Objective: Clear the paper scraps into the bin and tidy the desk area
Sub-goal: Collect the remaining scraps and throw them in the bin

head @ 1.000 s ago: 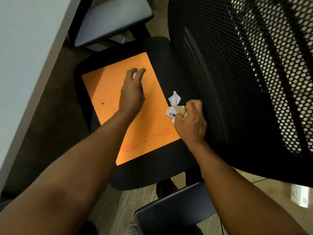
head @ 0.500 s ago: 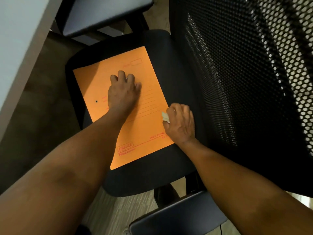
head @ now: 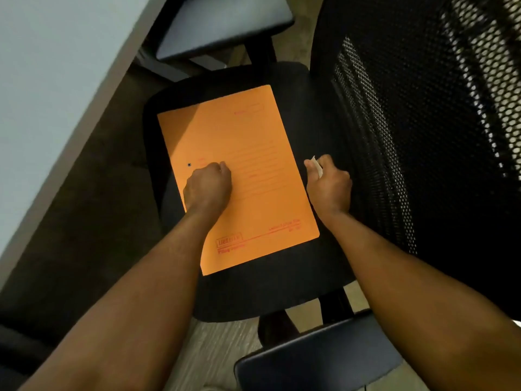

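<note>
An orange file folder [head: 253,153] with red print lies flat on the black seat [head: 282,292] of an office chair. My left hand [head: 208,186] rests on the folder's left half, curled into a fist; nothing shows between its fingers. My right hand [head: 329,184] hovers just off the folder's right edge, over the seat, with its fingers closed on white paper scraps [head: 317,167], of which only a small strip sticks out near the thumb. No loose scraps are visible on the folder or seat. No bin is in view.
The chair's black mesh backrest [head: 423,136] rises close on the right. Padded armrests sit beyond the seat [head: 222,21] and near me [head: 315,362]. A pale desk top [head: 42,80] runs along the left, with dark floor beneath it.
My right hand gathered the white crumpled scraps off the seat beside the folder and closed on them. My left hand drew back along the folder toward me and curled from flat into a fist.
</note>
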`<state>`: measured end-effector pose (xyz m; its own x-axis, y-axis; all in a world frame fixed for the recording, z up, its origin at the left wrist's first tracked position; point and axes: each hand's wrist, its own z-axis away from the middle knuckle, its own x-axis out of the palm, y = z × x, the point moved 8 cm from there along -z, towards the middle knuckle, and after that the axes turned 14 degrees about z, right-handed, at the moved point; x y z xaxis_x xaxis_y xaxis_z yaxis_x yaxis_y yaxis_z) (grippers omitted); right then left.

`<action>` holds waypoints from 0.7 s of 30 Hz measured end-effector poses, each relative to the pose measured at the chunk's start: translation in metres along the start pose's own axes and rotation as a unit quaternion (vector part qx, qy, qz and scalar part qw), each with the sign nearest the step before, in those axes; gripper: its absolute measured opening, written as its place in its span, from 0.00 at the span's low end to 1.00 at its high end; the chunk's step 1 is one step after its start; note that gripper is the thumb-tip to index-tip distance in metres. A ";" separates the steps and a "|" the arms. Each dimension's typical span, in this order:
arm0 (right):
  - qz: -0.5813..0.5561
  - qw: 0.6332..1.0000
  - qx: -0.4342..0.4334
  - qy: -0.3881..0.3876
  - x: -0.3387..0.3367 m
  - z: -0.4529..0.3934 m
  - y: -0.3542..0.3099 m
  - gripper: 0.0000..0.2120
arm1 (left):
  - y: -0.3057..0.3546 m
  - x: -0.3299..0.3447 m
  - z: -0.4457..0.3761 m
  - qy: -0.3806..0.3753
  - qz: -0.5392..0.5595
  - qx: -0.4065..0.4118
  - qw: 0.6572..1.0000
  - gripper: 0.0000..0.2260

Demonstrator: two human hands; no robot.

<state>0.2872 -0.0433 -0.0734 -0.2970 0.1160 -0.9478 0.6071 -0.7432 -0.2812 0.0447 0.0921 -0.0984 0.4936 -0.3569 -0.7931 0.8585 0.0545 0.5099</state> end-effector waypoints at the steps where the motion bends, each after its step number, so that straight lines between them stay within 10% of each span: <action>1: -0.036 0.999 0.008 -0.008 -0.005 0.002 -0.008 0.11 | -0.011 -0.006 0.006 0.002 0.031 -0.018 0.999 0.21; 8: -0.257 0.952 -0.060 -0.154 -0.001 0.078 -0.128 0.08 | -0.092 -0.075 0.083 0.040 0.144 -0.053 0.987 0.27; 16: -0.077 0.853 -0.382 -0.346 0.058 0.290 -0.271 0.16 | -0.264 -0.131 0.223 0.097 0.196 -0.209 0.953 0.31; 21: -0.013 0.824 -0.424 -0.375 0.102 0.421 -0.299 0.30 | -0.376 -0.148 0.325 0.159 0.267 -0.285 0.907 0.29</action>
<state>-0.2348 -0.0865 -0.0230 -0.4976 -0.5523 -0.6689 0.7951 0.0178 -0.6062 -0.3960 -0.1788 -0.0648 0.7978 0.1440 -0.5855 0.3720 0.6466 0.6660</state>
